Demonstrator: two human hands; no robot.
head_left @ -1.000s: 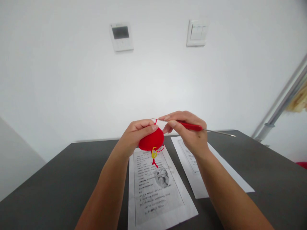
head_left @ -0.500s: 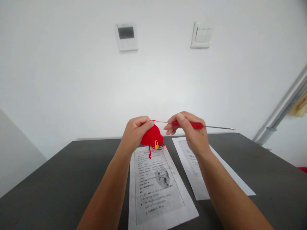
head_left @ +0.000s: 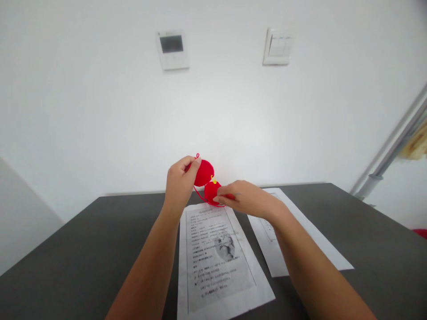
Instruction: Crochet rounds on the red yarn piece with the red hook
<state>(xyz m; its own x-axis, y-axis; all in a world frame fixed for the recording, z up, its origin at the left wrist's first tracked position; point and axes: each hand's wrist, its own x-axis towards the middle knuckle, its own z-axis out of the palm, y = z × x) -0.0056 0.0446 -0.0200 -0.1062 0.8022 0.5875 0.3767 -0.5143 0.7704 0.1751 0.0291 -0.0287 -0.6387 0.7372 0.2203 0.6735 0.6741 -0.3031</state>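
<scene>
My left hand (head_left: 182, 180) is closed on the top edge of a red crochet piece (head_left: 204, 173), pinching it between thumb and fingers. A small red yarn loop (head_left: 197, 155) stands up above that thumb. Below hangs a second rounded red part (head_left: 211, 192), with a yellow stitch marker (head_left: 214, 180) where the two meet. My right hand (head_left: 245, 198) is closed around the red-handled crochet hook (head_left: 230, 196), its fingertips against the lower red part. Most of the hook is hidden by the hand. A strand of red yarn (head_left: 199, 194) curves down beneath the piece.
Two printed sheets, a nearer paper (head_left: 220, 266) and a right-hand paper (head_left: 300, 231), lie on the dark table (head_left: 133, 231). Behind stands a white wall with a screen panel (head_left: 172, 49) and a light switch (head_left: 279, 46). A grey pole (head_left: 393, 146) rises at the right.
My right hand has moved down and left with the hook to the lower part of the piece. My left hand has shifted slightly left and up; a yarn loop and second red part now show.
</scene>
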